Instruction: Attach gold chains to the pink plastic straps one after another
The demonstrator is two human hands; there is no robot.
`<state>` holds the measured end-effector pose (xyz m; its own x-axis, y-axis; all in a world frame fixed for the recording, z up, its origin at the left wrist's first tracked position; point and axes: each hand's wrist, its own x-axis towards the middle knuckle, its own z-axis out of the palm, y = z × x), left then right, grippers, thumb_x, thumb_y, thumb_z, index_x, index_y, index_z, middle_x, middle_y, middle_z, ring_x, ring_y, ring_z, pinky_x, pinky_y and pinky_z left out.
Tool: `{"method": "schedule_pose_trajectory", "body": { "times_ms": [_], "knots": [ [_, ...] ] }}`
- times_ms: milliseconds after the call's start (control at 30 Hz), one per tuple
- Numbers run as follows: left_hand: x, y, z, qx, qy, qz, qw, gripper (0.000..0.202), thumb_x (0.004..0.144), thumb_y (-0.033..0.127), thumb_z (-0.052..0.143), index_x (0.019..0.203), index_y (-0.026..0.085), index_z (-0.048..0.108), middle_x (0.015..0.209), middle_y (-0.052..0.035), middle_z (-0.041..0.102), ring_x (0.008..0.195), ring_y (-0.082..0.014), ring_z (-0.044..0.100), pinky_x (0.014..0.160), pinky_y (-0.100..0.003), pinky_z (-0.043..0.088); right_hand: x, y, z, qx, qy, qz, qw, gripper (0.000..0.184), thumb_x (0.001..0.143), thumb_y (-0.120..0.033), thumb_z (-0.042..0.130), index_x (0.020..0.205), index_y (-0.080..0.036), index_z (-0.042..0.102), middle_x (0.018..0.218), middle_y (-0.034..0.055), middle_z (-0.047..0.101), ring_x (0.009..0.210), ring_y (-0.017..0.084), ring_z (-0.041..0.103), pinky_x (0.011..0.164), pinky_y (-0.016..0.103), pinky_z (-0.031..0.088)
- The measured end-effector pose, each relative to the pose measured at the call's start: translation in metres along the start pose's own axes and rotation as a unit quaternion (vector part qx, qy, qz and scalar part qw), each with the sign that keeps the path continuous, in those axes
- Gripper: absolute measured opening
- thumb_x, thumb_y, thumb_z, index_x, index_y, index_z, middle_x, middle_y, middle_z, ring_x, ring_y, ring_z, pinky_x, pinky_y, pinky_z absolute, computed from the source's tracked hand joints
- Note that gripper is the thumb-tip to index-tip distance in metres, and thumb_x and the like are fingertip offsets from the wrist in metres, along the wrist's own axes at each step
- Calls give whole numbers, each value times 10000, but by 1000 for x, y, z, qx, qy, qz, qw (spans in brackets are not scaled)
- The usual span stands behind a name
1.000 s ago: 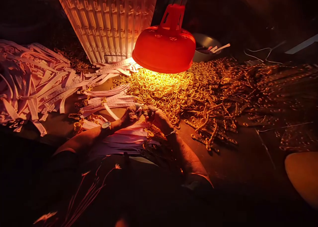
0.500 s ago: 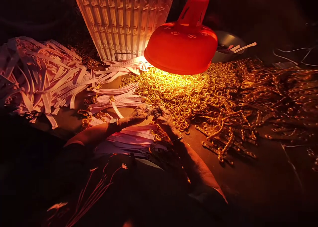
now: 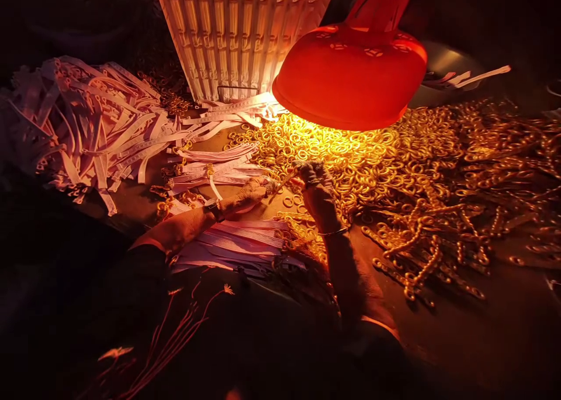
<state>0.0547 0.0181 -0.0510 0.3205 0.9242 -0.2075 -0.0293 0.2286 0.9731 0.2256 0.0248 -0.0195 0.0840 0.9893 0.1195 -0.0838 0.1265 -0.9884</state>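
My left hand (image 3: 255,188) is pinched shut on a thin strip or stick that reaches toward the right hand. A watch sits on that wrist. My right hand (image 3: 316,185) is curled at the edge of a big heap of golden rings (image 3: 350,160), fingers closed on something I cannot make out. A bangle circles the right wrist. Under both forearms lies a stack of white strips (image 3: 236,239), some carrying rings.
A red lamp shade (image 3: 350,79) hangs low over the rings. A white ribbed panel (image 3: 236,32) stands at the back. Loose white strips (image 3: 83,125) pile up on the left. Linked ring chains (image 3: 416,254) lie to the right, a dark bowl (image 3: 442,67) behind.
The view has shifted left and down, so everything sits further right. My right hand has moved away from the left and up to the ring heap. The left hand stays pinched.
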Motion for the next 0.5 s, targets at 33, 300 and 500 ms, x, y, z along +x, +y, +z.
{"method": "schedule_pose_trajectory", "body": {
  "times_ms": [33,300,500],
  "knots": [
    [-2,2,1,8,4,-6,1000,243,728,350,691,691,143,570,610,0,503,543,-88,444,469,-197,291,4,-8,-4,71,-10,33,997,266,822,-482,602,840,-228,527,861,38,652,708,163,624,675,346,531],
    [-20,27,13,-100,23,-69,992,408,816,523,660,743,131,580,570,21,490,436,-52,338,436,-204,249,-18,-22,-10,4,-67,30,997,308,781,-488,709,800,-209,580,661,-39,544,493,69,431,445,220,378],
    [-22,33,18,-147,51,-80,985,167,772,242,693,698,117,610,484,37,420,414,-55,324,431,-208,231,-36,7,4,-55,-79,43,994,349,805,-564,673,809,-232,566,626,-32,512,554,107,482,489,234,411]
  ]
}}
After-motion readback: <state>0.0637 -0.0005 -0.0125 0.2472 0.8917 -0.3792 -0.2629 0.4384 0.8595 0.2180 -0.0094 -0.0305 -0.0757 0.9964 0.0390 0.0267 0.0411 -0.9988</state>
